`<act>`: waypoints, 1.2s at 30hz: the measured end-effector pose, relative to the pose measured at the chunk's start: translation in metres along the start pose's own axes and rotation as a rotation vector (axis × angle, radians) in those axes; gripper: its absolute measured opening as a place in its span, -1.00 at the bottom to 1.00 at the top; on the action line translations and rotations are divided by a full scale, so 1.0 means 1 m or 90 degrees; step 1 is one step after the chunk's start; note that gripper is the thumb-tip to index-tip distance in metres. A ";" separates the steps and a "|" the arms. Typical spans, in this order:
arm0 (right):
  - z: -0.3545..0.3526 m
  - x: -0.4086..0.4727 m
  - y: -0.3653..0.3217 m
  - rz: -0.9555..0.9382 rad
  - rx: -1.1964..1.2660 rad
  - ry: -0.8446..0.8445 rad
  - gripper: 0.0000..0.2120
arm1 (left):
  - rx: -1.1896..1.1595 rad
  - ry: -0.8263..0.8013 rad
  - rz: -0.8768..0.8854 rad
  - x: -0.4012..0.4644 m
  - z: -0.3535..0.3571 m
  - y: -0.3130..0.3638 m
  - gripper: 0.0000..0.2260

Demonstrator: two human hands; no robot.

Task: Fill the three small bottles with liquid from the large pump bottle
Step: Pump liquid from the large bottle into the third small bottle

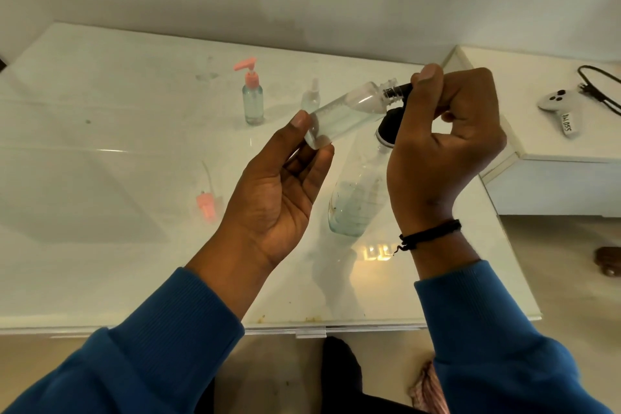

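Left hand [285, 175] pinches the base of a small clear bottle [349, 112] between thumb and fingertips, tilted nearly flat so its open neck meets the black pump nozzle [400, 90]. Right hand [447, 131] has its grip curled over the pump head, thumb on top, likely to press liquid in. The large pump bottle [356, 202] stands on the table [100, 111] just below both hands.

Far centre: a capped pink-pump bottle [252, 94] and a third small bottle [311, 98]. A loose pink pump [206, 202] lies near left.

White glossy table, pale wall; white controller [557, 107] on a side unit, right.
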State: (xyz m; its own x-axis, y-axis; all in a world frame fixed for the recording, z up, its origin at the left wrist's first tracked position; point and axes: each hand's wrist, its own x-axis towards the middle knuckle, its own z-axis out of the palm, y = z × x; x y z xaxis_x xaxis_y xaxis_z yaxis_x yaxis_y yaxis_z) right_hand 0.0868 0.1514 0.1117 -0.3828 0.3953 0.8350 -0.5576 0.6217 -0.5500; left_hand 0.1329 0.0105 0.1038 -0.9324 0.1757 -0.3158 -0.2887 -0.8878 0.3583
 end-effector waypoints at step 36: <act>0.001 0.006 -0.003 -0.017 -0.011 0.013 -0.71 | 0.006 -0.002 0.008 0.002 0.000 -0.002 -0.70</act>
State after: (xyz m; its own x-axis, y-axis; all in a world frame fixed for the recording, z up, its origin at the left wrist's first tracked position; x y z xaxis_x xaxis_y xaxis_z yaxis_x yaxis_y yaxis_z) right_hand 0.0852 0.1513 0.1180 -0.3518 0.3921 0.8500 -0.5547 0.6442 -0.5267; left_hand 0.1313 0.0128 0.1026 -0.9367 0.1660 -0.3084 -0.2789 -0.8861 0.3702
